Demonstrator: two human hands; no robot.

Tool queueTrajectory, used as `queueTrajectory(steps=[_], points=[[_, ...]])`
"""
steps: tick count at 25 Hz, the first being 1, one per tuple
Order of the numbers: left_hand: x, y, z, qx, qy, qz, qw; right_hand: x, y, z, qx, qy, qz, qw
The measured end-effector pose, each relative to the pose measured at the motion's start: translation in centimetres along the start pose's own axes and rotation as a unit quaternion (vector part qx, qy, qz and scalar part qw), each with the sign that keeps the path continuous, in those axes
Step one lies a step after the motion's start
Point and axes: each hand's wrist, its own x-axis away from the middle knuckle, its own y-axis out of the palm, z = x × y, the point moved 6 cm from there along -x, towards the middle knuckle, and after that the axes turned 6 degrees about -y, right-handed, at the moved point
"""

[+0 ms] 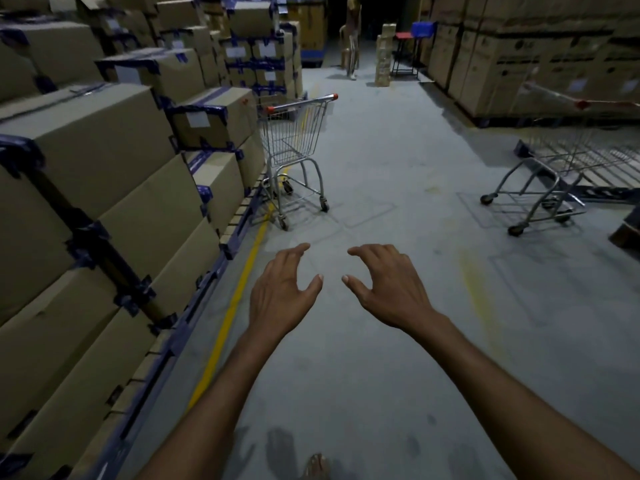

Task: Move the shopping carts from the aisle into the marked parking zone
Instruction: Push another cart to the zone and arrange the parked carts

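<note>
A small wire shopping cart (296, 140) with red handle caps stands upright at the left side of the aisle, close to the stacked boxes and over the yellow floor line (228, 320). A second wire cart (568, 157) stands at the right, blurred, its basket reaching the frame edge. My left hand (282, 289) and my right hand (389, 285) are stretched out side by side over the grey floor, well short of the left cart. Both hands have loosely curled fingers and hold nothing.
Cardboard boxes (104, 161) with blue tape on pallets wall the left side. Large printed cartons (540, 57) line the right. A person (353, 36) stands at the far end beside a stack of small boxes (384, 53) and a red-topped stool (405, 53). Grey floor lies between the carts.
</note>
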Motion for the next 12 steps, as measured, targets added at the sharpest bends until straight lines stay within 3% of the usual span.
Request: queueTrajectory(steps=[12], points=[[-23.4, 6.3, -3.7, -0.039, 0.048, -0.005, 0.998, -20.3, 7.0, 10.1, 0.063, 0.041, 0.012, 0.997]])
